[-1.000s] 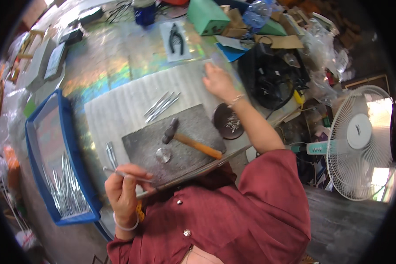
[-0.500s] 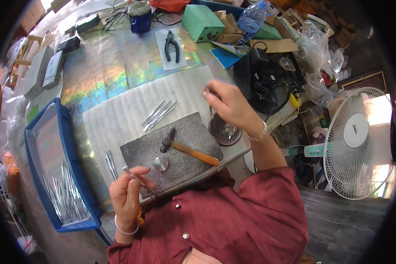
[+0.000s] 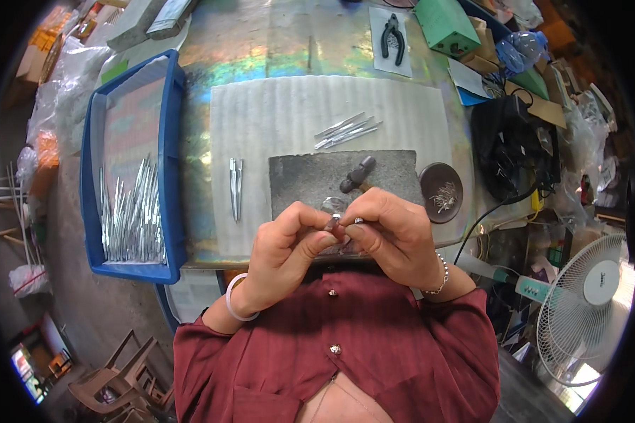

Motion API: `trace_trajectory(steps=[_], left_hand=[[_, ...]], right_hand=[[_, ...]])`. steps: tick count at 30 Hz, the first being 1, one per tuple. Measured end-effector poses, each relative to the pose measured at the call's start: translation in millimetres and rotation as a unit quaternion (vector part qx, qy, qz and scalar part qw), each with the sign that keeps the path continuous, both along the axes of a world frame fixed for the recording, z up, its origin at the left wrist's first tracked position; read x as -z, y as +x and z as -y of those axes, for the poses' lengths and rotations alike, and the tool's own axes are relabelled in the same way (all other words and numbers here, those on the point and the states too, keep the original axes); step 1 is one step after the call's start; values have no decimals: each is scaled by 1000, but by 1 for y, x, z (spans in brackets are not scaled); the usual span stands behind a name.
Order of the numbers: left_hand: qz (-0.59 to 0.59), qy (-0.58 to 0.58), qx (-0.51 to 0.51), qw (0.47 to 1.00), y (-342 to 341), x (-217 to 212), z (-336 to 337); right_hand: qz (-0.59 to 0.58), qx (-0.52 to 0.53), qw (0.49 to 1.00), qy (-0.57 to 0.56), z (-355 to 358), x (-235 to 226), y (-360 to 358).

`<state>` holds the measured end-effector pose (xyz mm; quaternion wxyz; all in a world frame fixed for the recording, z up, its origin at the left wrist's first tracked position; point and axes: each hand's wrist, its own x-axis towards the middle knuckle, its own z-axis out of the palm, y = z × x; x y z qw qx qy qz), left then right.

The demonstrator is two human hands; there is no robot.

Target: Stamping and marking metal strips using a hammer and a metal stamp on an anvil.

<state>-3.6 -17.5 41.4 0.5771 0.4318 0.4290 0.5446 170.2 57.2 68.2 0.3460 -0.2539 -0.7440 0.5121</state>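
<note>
My left hand (image 3: 286, 243) and my right hand (image 3: 395, 236) meet at the near edge of a dark grey stone slab (image 3: 300, 176), both closed in pinches. A thin metal rod is in the left fingers, mostly hidden, with only its bright end showing. The right fingertips hold a small silvery piece (image 3: 358, 221), too small to name. Just beyond the fingertips, a round metal disc (image 3: 333, 203) rests on the slab. The hammer (image 3: 358, 173) lies there too, its wooden handle largely covered by my right hand. Right of the slab, a dark round bowl (image 3: 430, 176) contains small metal bits.
Several metal rods (image 3: 347, 132) lie on the white foam sheet (image 3: 261, 106) beyond the slab, and a few more rods (image 3: 236, 190) left of it. A blue tray (image 3: 173, 155) holds many rods. Pliers (image 3: 392, 42) lie farther back. A fan (image 3: 585, 303) stands at right.
My right hand has come from beside the bowl to meet my left hand, which has moved right to the slab's near edge. The view has turned and shifted.
</note>
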Motion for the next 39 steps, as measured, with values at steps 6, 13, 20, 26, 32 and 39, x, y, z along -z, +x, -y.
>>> trace_trajectory(steps=[6, 13, 20, 26, 32, 39], left_hand=[[-63, -8, -10, 998, -6, -1, 5], [-102, 23, 9, 994, -8, -5, 3], [-86, 18, 16, 996, -6, -2, 2], [-54, 24, 6, 998, -4, 1, 2], [-96, 25, 45, 994, -8, -4, 1], [12, -57, 61, 996, -5, 5, -3]], right_hand=[[29, 21, 996, 82, 5, 0, -10], [23, 48, 997, 62, 11, 0, -14], [15, 48, 996, 69, 10, -1, -13], [16, 36, 996, 85, 8, -1, -12], [26, 33, 997, 62, 10, -3, -11], [-22, 16, 943, -331, 4, 0, -15]])
